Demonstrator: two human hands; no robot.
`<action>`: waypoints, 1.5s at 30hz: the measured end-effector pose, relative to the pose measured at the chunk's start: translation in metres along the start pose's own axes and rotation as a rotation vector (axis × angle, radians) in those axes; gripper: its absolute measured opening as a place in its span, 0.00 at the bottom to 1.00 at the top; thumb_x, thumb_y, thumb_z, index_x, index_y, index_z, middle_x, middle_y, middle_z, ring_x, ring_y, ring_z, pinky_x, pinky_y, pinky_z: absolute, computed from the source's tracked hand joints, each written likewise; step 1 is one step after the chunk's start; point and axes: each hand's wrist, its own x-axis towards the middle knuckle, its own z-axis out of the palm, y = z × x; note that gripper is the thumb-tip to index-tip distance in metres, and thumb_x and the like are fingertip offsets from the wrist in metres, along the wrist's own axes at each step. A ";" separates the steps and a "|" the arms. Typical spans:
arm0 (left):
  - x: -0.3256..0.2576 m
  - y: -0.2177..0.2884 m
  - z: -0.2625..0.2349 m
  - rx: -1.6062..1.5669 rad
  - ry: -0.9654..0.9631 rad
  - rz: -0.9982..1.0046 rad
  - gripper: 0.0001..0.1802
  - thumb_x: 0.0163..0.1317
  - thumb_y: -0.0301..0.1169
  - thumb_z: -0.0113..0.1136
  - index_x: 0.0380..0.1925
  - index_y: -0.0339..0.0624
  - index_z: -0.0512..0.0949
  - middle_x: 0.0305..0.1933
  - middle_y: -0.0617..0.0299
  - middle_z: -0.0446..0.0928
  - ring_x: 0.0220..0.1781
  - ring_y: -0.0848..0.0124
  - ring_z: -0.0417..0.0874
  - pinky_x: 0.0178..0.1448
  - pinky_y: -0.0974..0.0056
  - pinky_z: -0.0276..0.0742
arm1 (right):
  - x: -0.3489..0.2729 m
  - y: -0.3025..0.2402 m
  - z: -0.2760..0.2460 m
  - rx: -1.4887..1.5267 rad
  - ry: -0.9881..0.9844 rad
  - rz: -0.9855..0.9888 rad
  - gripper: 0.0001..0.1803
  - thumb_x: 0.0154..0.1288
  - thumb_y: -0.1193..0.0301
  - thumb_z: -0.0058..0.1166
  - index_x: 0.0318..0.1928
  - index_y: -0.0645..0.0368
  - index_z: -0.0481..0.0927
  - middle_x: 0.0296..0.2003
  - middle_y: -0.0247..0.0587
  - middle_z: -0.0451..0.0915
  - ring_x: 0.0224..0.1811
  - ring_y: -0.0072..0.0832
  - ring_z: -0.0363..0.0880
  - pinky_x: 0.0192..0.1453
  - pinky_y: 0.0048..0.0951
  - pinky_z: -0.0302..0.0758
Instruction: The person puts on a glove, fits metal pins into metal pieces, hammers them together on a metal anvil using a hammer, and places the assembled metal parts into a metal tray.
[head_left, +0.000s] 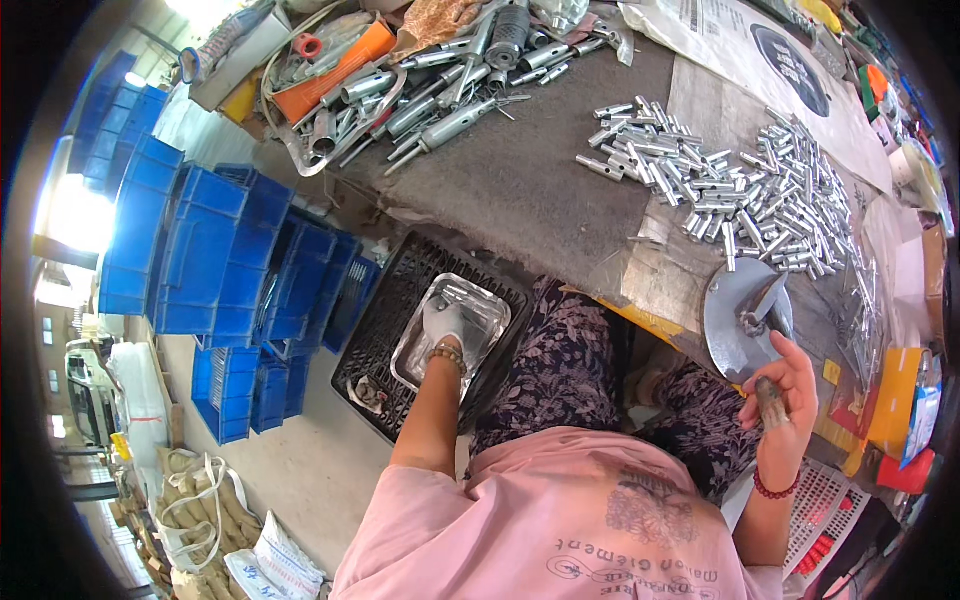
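Note:
My left hand (443, 322), in a pale glove, reaches down into a shiny metal tray (487, 360). Its fingers point away from me and blur into the tray's far end, so what they touch is hidden. Beside the near edge of a grey round metal plate (722, 325), my right hand (783, 390) is raised with its fingers apart and nothing visible in them. One of its fingers wears a dark, worn covering. A bent metal piece (765, 303) stands up from the plate. Beyond it spreads a pile of short silver metal tubes (760, 210) on the workbench (560, 160).
The tray sits in a black plastic crate (365, 340) left of my legs. Stacked blue bins (205, 240) stand further left. Larger metal tools and an orange object (335, 75) crowd the bench's far left. A yellow box (893, 400) stands at the right edge.

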 end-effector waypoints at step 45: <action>-0.320 0.369 0.022 0.069 -0.858 1.353 0.11 0.64 0.19 0.68 0.47 0.33 0.83 0.46 0.59 0.82 0.47 0.68 0.85 0.52 0.61 0.80 | 0.004 -0.006 -0.123 -0.934 0.537 -0.455 0.14 0.58 0.78 0.69 0.46 0.56 0.87 0.40 0.39 0.83 0.41 0.40 0.88 0.45 0.38 0.84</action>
